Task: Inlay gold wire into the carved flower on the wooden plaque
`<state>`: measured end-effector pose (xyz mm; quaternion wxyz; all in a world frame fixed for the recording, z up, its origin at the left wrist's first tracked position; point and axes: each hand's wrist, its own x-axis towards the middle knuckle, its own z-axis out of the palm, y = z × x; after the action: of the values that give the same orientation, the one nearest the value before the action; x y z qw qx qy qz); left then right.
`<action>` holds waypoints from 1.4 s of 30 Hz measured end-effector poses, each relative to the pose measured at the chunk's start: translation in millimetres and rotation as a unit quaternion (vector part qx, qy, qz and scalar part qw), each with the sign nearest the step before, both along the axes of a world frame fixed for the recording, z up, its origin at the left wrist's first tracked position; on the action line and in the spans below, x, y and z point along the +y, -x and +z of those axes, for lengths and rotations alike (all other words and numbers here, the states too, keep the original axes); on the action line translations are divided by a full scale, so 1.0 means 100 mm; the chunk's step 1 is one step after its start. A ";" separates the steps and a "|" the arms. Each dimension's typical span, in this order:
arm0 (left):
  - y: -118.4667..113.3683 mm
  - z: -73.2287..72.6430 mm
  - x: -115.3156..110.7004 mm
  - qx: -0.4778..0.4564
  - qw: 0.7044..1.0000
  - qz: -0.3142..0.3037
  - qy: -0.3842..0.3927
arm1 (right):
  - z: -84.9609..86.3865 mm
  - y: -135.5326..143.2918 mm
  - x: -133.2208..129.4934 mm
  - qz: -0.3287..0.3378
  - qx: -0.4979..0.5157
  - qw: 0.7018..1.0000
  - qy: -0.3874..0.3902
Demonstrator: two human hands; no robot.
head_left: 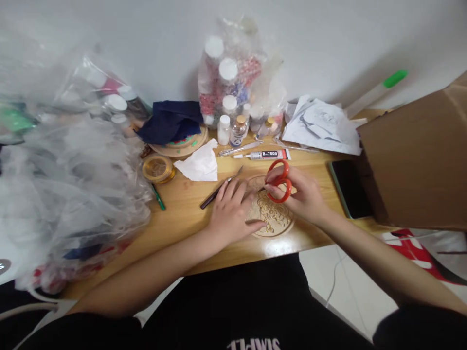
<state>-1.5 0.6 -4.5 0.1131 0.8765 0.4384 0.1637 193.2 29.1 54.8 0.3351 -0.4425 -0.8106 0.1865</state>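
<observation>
A round wooden disc with a raised gold-coloured wire pattern lies on the table in front of me. My left hand rests flat over its left side, thumb stretched across the lower part and fingers apart. In my right hand is a pair of scissors with orange handles, held above the disc's upper right. The blades point left and down toward the pattern; their tips are hard to make out. Just beyond my left fingers lies a dark-handled craft knife, its blade pointing away from me.
A B-7000 glue tube, small bottles and white paper lie behind the disc. A wire spool and plastic bags are at left. To the right are a phone and a cardboard box.
</observation>
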 end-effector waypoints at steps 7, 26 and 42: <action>0.01 0.01 0.00 -0.017 1.000 -0.007 -0.003 | 0.16 -0.20 0.07 0.066 -0.047 0.995 0.053; 0.01 0.03 0.02 -0.009 1.000 -0.005 -0.014 | 0.16 -0.20 0.26 0.136 -0.053 0.987 0.062; 0.01 0.03 0.01 -0.019 1.000 -0.003 -0.025 | 0.37 -0.49 0.37 0.019 0.004 1.000 0.015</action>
<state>-2.8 1.9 -1.3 0.1003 0.8769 0.4296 0.1909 242.2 66.4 91.6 0.3282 -0.4313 -0.8145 0.2070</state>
